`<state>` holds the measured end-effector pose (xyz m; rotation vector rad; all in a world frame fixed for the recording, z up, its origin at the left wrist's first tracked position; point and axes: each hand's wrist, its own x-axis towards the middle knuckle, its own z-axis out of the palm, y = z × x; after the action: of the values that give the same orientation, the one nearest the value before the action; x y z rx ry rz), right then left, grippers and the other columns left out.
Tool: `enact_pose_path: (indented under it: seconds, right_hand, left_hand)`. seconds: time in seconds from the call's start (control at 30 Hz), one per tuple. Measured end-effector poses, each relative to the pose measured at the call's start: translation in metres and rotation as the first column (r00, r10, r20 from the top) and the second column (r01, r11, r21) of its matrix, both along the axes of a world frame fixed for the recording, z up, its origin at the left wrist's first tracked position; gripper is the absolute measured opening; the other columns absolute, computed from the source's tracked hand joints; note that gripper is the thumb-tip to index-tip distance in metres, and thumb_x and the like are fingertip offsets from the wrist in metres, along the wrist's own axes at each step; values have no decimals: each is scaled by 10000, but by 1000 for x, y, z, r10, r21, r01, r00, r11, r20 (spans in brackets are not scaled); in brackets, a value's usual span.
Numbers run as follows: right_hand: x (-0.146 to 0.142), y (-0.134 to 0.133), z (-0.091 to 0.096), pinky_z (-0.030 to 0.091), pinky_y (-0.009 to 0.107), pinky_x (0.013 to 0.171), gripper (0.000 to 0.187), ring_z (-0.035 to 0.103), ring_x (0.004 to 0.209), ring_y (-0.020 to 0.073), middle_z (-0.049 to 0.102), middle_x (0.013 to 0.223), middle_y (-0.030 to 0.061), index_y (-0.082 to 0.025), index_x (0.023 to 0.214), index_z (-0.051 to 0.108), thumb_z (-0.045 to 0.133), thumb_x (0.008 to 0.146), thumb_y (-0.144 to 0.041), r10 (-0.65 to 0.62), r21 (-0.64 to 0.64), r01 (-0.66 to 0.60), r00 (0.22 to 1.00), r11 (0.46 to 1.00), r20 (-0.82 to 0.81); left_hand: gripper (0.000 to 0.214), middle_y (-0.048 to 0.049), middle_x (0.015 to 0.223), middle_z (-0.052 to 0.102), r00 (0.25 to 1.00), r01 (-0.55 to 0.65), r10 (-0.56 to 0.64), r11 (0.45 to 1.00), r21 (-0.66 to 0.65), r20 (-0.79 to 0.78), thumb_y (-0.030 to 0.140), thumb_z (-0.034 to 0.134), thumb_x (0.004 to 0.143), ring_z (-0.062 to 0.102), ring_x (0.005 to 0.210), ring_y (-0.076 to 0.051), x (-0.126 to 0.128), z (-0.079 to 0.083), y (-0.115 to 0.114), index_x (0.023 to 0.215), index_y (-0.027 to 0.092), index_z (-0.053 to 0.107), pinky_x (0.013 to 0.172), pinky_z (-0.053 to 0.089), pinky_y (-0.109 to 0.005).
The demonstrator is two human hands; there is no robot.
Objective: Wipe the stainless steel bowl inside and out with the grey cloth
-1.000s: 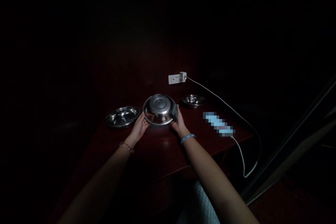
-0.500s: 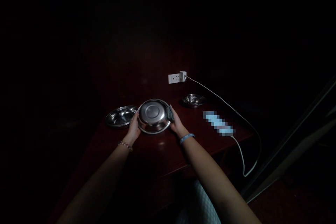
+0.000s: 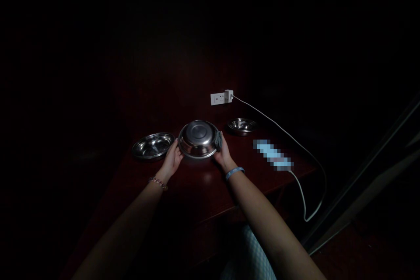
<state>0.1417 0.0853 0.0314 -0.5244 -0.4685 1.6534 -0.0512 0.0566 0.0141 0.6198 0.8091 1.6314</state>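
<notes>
A shiny steel bowl [image 3: 198, 140] is held up over the table, its round base turned toward me. At its left edge is my left hand [image 3: 171, 162], thumb by the rim and fingers curled beneath. My right hand [image 3: 223, 153] grips the opposite side, with a dark grey-green cloth [image 3: 218, 141] pressed against the bowl's outer wall. Part of the right fingers is hidden behind the cloth and bowl. Close to my left hand, another wide steel bowl [image 3: 152, 146] lies on the table with its hollow side up.
On the dark red table [image 3: 203, 192], smaller steel bowls [image 3: 242, 127], seemingly stacked, sit at the back right. A blurred-out light blue object [image 3: 273, 155] lies at the right, joined by a white cable [image 3: 303, 197] to a charger [image 3: 229, 95] in the wall socket [image 3: 217, 99].
The held bowl has shifted slightly right and up, and its base is tipped further upward. My left hand has moved a little right with its fingers more spread. The other bowls stay put.
</notes>
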Motion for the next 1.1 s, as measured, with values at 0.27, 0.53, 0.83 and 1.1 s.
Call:
enact_pose_path:
  seconds: [0.27,0.53,0.83,1.1]
  right_hand:
    - [4,9,-8,661,494,964,275,776,1099,270,816,960,73,-250,1023,688,707,883,-485,-34,97,30,999,995,37]
    - [1,7,-5,684,471,910,205,783,1075,275,811,916,68,-242,944,677,685,915,-445,-10,46,10,1000,999,8]
    - [0,2,-4,682,496,933,263,767,1117,279,803,945,55,-266,992,670,706,910,-514,27,70,-33,996,997,82]
    - [-6,0,-5,696,441,891,198,798,1014,252,790,807,32,-248,909,678,687,951,-441,124,109,-133,988,985,87]
  left_hand:
    - [120,-80,1031,805,998,25,-26,1000,-16,-60,231,593,1027,767,906,-161,3,0,-3,1069,197,700,931,595,-299]
    - [139,-27,842,771,994,25,-29,999,-37,-104,184,543,1039,736,729,-128,6,1,-8,955,196,654,739,592,-227]
    - [85,-11,909,781,994,-52,53,999,12,-101,264,649,992,730,808,-150,2,-4,-2,1028,209,703,819,596,-274]
    - [179,-21,877,800,982,-178,175,984,-30,-73,229,567,1027,759,853,-169,-2,2,2,971,182,731,847,615,-276]
